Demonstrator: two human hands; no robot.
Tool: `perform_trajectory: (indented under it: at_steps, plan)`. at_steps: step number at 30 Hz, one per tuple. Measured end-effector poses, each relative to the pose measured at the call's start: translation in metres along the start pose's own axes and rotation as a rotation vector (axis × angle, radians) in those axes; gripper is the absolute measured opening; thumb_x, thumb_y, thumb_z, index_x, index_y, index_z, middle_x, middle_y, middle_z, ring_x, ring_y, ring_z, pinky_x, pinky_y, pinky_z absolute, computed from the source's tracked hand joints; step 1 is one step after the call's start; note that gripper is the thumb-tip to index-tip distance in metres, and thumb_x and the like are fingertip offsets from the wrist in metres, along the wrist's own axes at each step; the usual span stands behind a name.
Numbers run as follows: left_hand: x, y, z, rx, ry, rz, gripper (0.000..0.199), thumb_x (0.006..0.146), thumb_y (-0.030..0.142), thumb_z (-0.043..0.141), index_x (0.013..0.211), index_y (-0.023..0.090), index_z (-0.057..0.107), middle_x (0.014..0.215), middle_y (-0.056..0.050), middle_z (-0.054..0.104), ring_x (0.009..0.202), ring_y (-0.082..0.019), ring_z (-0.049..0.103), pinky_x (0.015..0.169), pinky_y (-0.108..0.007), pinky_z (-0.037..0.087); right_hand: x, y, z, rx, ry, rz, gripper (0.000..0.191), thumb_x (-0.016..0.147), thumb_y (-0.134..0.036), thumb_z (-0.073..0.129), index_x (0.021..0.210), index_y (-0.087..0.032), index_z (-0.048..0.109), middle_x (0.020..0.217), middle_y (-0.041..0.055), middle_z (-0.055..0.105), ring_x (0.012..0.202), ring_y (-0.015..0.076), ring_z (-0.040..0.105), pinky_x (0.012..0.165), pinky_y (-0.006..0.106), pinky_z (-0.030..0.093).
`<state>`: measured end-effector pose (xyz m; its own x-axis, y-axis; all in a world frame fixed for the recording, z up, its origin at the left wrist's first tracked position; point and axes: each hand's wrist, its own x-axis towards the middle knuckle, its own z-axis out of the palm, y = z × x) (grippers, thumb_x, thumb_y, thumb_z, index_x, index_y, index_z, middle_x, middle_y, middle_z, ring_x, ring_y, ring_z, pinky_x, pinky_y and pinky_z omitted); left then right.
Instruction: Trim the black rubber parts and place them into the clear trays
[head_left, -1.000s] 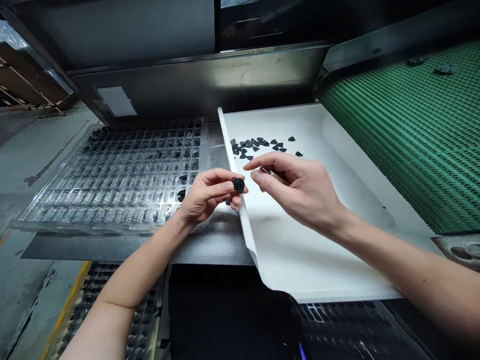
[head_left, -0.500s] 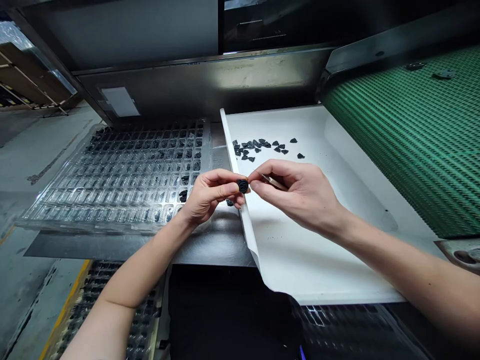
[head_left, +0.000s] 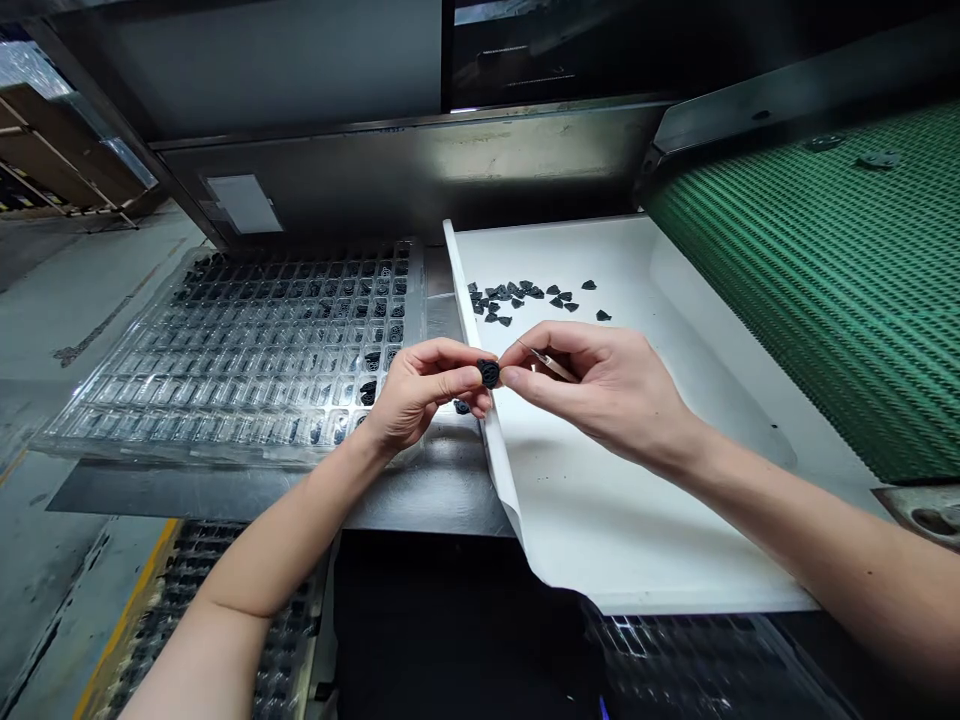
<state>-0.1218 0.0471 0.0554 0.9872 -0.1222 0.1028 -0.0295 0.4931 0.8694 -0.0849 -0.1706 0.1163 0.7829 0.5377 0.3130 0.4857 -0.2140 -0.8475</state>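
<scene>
Left hand clamped, thumb and forefinger, on a small round black part, held up over the left edge of the white tray. Right hand: thumb and forefinger nearly together at the part's right side, a slim metal tool tucked within the same hand, tip pointing toward the left hand. Main risk, judged: the grip takes in little of so small a part, so a slip or sideways tug could shoot it out, onto the tray or left onto the counter. If onto the tray, it could roll among the loose bits near the far part of the left edge (dark on dark, easily lost). Second risk: the tool's tip, close to the fingers, could scratch the part or prick skin if the right wrist turns. Another part shows just below the left hand; cannot tell whether held or resting. A bump there could send it against the tray's rim. Clear tray sits on the counter, left of the left hand.
</scene>
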Motion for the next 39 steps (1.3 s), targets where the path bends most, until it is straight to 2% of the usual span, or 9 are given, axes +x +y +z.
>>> perform_trajectory:
  at_steps: [10, 18, 20, 22, 25, 29, 31, 34, 39]
  plan:
    - [-0.005, -0.005, 0.007, 0.111, 0.016, 0.086, 0.032, 0.079, 0.038, 0.109, 0.098, 0.019, 0.093, 0.084, -0.008, 0.084, 0.066, -0.019, 0.079, 0.062, -0.029, 0.065, -0.009, 0.000, -0.001, -0.170, 0.029, -0.078, 0.015, 0.096, -0.020, 0.075, 0.081, -0.023, 0.072, 0.067, -0.0012, 0.062, 0.061, 0.0151, 0.052, 0.055, 0.032, 0.039]
    - [-0.002, 0.000, -0.001, -0.047, -0.139, 0.040, 0.032, 0.083, 0.035, 0.107, 0.106, 0.017, 0.093, 0.079, -0.010, 0.084, 0.069, -0.020, 0.081, 0.068, -0.030, 0.066, -0.001, 0.003, -0.004, -0.029, -0.028, 0.122, 0.031, 0.091, -0.050, 0.085, 0.079, -0.023, 0.076, 0.063, 0.0011, 0.058, 0.050, 0.0128, 0.040, 0.041, 0.027, 0.030]
    - [0.001, 0.007, -0.007, -0.068, -0.104, 0.076, 0.034, 0.082, 0.038, 0.107, 0.106, 0.018, 0.093, 0.085, -0.011, 0.086, 0.068, -0.020, 0.081, 0.066, -0.030, 0.065, -0.001, 0.007, -0.003, -0.027, -0.009, 0.157, 0.036, 0.090, -0.057, 0.086, 0.082, -0.023, 0.076, 0.061, 0.0007, 0.055, 0.049, 0.0130, 0.037, 0.040, 0.027, 0.027]
    - [0.004, 0.019, -0.016, -0.053, 0.008, 0.167, 0.038, 0.080, 0.041, 0.108, 0.105, 0.018, 0.092, 0.090, -0.011, 0.087, 0.066, -0.018, 0.079, 0.064, -0.029, 0.064, -0.002, 0.010, -0.003, -0.038, 0.023, 0.168, 0.041, 0.091, -0.063, 0.084, 0.086, -0.023, 0.076, 0.064, 0.0024, 0.058, 0.051, 0.0142, 0.041, 0.041, 0.027, 0.029]
    - [0.005, 0.045, -0.046, 0.122, 0.238, 0.365, 0.040, 0.079, 0.045, 0.107, 0.104, 0.018, 0.090, 0.088, -0.008, 0.085, 0.066, -0.016, 0.077, 0.063, -0.026, 0.060, -0.002, 0.013, -0.002, -0.077, 0.052, 0.085, 0.039, 0.096, -0.061, 0.077, 0.087, -0.022, 0.074, 0.075, 0.0053, 0.067, 0.058, 0.0168, 0.051, 0.047, 0.030, 0.040]
    - [0.002, 0.087, -0.120, 0.676, 0.522, 0.512, 0.033, 0.083, 0.040, 0.098, 0.106, 0.018, 0.089, 0.091, -0.007, 0.085, 0.075, -0.018, 0.077, 0.070, -0.029, 0.060, -0.005, 0.013, 0.006, -0.238, -0.044, -0.115, 0.028, 0.105, -0.042, 0.062, 0.087, -0.023, 0.072, 0.071, 0.0005, 0.064, 0.055, 0.0149, 0.052, 0.051, 0.029, 0.041]
    - [0.002, 0.108, -0.158, 1.086, 0.649, 0.420, 0.024, 0.089, 0.033, 0.089, 0.108, 0.019, 0.089, 0.099, -0.007, 0.087, 0.087, -0.022, 0.079, 0.080, -0.033, 0.061, -0.007, 0.012, 0.012, -0.291, -0.101, -0.203, 0.024, 0.106, -0.035, 0.059, 0.089, -0.023, 0.070, 0.070, -0.0018, 0.064, 0.054, 0.0130, 0.050, 0.052, 0.029, 0.041]
    - [0.009, 0.128, -0.199, 1.610, 0.688, 0.155, 0.016, 0.092, 0.028, 0.082, 0.106, 0.024, 0.089, 0.109, -0.006, 0.088, 0.105, -0.027, 0.080, 0.097, -0.038, 0.059, -0.009, 0.012, 0.017, -0.323, -0.129, -0.286, 0.020, 0.105, -0.028, 0.057, 0.090, -0.023, 0.068, 0.074, -0.0031, 0.067, 0.056, 0.0113, 0.053, 0.054, 0.027, 0.043]
    - [0.025, 0.128, -0.219, 1.754, 0.612, 0.027, 0.010, 0.088, 0.027, 0.084, 0.097, 0.027, 0.089, 0.114, -0.005, 0.088, 0.114, -0.032, 0.078, 0.100, -0.040, 0.056, -0.012, 0.015, 0.016, -0.350, -0.135, -0.344, 0.016, 0.105, -0.022, 0.057, 0.093, -0.023, 0.067, 0.077, -0.0043, 0.069, 0.058, 0.0104, 0.055, 0.054, 0.025, 0.044]
